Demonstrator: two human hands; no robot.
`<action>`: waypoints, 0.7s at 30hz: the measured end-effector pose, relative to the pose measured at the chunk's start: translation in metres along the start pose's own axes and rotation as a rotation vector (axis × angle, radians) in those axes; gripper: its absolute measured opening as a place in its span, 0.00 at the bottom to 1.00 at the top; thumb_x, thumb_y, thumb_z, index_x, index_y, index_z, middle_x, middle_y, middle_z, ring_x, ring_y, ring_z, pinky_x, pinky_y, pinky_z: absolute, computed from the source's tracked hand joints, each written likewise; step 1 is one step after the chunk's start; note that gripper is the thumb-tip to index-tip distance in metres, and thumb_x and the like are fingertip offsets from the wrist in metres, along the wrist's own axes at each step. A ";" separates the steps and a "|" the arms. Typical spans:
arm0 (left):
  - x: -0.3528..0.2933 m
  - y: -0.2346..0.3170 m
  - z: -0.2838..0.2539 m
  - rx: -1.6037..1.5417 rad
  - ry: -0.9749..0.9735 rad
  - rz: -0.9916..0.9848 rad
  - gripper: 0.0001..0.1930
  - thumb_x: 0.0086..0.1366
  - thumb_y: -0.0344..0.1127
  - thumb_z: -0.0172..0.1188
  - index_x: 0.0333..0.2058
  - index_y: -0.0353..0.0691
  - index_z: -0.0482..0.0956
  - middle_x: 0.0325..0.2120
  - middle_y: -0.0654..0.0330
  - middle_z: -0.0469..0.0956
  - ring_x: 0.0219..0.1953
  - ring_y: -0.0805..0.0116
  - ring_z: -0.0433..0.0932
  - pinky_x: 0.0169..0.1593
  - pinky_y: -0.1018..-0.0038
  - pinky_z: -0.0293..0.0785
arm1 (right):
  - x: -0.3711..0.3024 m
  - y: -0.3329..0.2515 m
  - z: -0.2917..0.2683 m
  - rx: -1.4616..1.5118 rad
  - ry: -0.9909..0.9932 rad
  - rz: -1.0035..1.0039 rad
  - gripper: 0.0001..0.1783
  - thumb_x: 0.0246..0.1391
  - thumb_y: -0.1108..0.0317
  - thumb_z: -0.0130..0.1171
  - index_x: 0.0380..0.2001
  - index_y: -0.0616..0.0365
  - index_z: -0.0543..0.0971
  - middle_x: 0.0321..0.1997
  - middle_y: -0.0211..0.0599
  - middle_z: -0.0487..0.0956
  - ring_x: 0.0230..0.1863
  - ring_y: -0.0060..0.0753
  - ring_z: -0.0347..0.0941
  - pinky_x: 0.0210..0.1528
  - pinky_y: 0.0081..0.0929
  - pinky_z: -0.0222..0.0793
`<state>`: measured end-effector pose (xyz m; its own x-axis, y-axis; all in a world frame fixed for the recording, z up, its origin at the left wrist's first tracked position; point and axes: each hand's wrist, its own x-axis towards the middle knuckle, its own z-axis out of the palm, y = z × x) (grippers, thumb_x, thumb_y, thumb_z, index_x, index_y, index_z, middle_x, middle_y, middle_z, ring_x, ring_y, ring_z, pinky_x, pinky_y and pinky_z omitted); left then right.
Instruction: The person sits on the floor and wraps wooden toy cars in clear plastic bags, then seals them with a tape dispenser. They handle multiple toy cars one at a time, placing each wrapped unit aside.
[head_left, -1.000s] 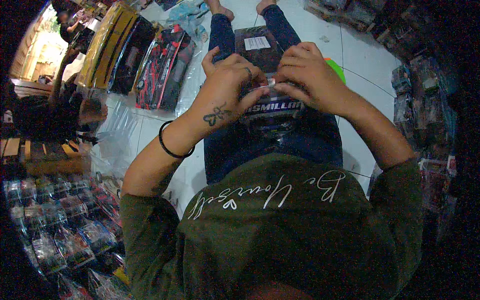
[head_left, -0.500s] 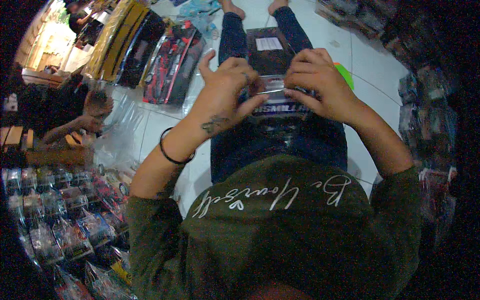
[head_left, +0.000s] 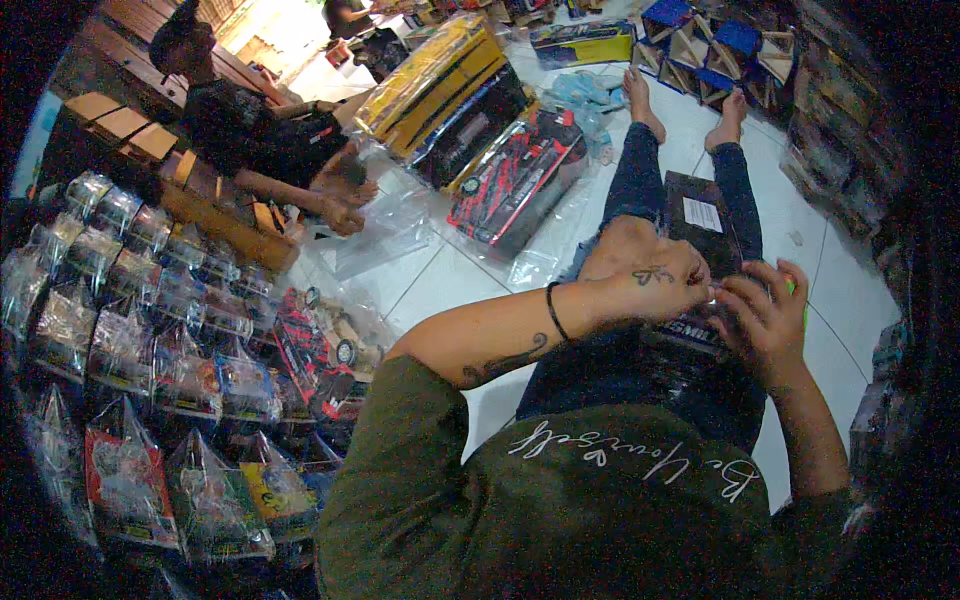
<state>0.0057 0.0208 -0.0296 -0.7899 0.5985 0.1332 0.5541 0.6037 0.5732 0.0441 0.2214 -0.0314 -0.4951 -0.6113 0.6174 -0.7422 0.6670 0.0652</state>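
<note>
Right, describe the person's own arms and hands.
The sleeves are short and dark green. The left arm wears a thin black band, with a dark butterfly-like tattoo near the left hand and a curling tattoo further up. The right arm and right hand show no band or tattoo.

Room on the right, clutter on the left

Between the right leg [head_left: 743, 200] and the packages [head_left: 835, 130], the floor [head_left: 835, 275] gives a way through. Another gap lies between the left forearm [head_left: 505, 328] and the red box [head_left: 515, 180], edged by a co-worker's hand [head_left: 342, 215] and a plastic bag [head_left: 392, 240]. Wrapped packs [head_left: 190, 370] block the near left; the dark box [head_left: 688, 192], the space between the legs
</note>
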 end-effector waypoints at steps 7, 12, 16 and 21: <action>-0.006 0.000 0.010 0.160 0.153 0.123 0.11 0.52 0.45 0.60 0.31 0.47 0.78 0.31 0.59 0.75 0.42 0.58 0.71 0.54 0.55 0.57 | -0.008 0.006 0.020 -0.040 -0.083 -0.101 0.12 0.34 0.68 0.62 0.29 0.55 0.77 0.35 0.30 0.75 0.45 0.36 0.68 0.53 0.48 0.56; -0.013 0.001 -0.001 0.347 0.163 0.313 0.12 0.50 0.44 0.61 0.32 0.47 0.77 0.32 0.61 0.75 0.42 0.59 0.70 0.55 0.45 0.47 | 0.008 0.015 0.008 0.062 -0.280 -0.008 0.09 0.41 0.63 0.58 0.26 0.55 0.76 0.34 0.33 0.74 0.48 0.40 0.65 0.55 0.45 0.54; -0.014 -0.005 -0.005 0.395 0.186 0.266 0.10 0.49 0.44 0.62 0.31 0.51 0.80 0.31 0.67 0.75 0.44 0.66 0.70 0.58 0.46 0.46 | 0.022 0.032 -0.023 0.248 -0.439 0.139 0.11 0.40 0.64 0.62 0.28 0.55 0.76 0.34 0.32 0.73 0.47 0.40 0.64 0.54 0.39 0.54; -0.015 -0.014 -0.001 0.309 0.237 0.304 0.08 0.50 0.41 0.62 0.29 0.49 0.78 0.31 0.68 0.74 0.44 0.67 0.70 0.58 0.47 0.40 | 0.020 0.022 -0.011 0.162 -0.049 0.069 0.11 0.44 0.61 0.59 0.28 0.55 0.74 0.35 0.32 0.73 0.47 0.39 0.65 0.52 0.42 0.55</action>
<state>0.0094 0.0027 -0.0387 -0.5984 0.6571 0.4584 0.7926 0.5694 0.2184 0.0225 0.2284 -0.0088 -0.5662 -0.5892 0.5764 -0.7666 0.6333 -0.1057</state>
